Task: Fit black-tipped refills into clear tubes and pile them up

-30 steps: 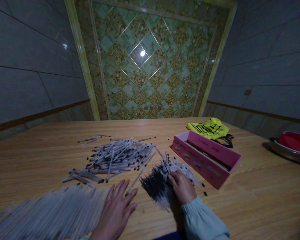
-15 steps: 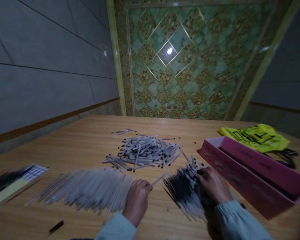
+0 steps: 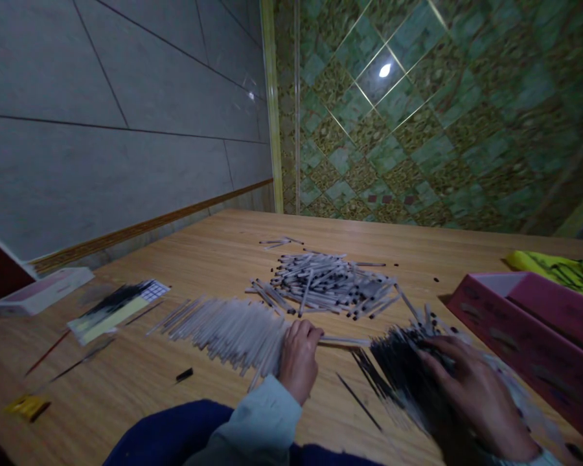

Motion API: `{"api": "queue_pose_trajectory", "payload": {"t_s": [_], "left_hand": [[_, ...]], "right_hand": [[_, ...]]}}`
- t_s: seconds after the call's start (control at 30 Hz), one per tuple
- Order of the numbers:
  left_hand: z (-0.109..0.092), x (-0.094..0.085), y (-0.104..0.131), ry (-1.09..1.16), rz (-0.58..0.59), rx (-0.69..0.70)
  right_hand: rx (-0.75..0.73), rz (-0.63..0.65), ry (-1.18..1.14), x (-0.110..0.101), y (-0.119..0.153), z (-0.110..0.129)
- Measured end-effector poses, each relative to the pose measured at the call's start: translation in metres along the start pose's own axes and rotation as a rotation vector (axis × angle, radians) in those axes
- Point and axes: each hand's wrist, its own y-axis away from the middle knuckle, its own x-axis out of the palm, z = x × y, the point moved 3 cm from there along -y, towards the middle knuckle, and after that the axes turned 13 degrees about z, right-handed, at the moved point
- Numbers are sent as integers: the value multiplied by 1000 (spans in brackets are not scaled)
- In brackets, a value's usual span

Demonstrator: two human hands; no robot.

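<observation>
In the middle of the head view my left hand (image 3: pixel 298 362) is closed, pinching one thin pale tube (image 3: pixel 344 341) that points right. Beside that hand, a row of pale tubes (image 3: pixel 223 333) lies side by side on the wooden table. My right hand (image 3: pixel 476 388) rests at a pile of thin black rods (image 3: pixel 398 362), fingers bent and pressed in among them; what they grip is hidden. The held tube's far end reaches the edge of this pile. Beyond both hands is a heap of pale tubes with dark ends (image 3: pixel 320 278).
A pink open box (image 3: pixel 525 356) stands at the right, a yellow bag (image 3: pixel 558 268) behind it. At the left are a sheet with black rods (image 3: pixel 109 317), a white box lid (image 3: pixel 43 291) and a small yellow item (image 3: pixel 28 408). A short black piece (image 3: pixel 184 374) lies near my left sleeve.
The view has turned left, bringing the white lid and yellow item into sight. The tube in my left hand now lies level, its end against the black rods. Some black rods have spread leftward.
</observation>
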Motion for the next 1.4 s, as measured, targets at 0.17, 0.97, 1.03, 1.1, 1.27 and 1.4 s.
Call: {"api": "queue_pose_trajectory", "payload": {"t_s": [0.17,0.97,1.03,1.1,1.27,1.4], "left_hand": [[-10,-5,1,20,-19,86],[-41,-6,10,-143,82,557],[-44,-8,11,-165,110,585],[-48,-10,11,-181,138,612],[-54,-15,13,-227,161,633],[-50,-13,13,-231,139,633]], "right_hand": [[-94,214,-227,35,16,43],[384,864,-1635,69,54,93],[336,925,-1612,69,56,93],[321,984,-1639,69,57,92],[305,1104,-1846,67,60,95],[212,1146,-1897,66,60,96]]}}
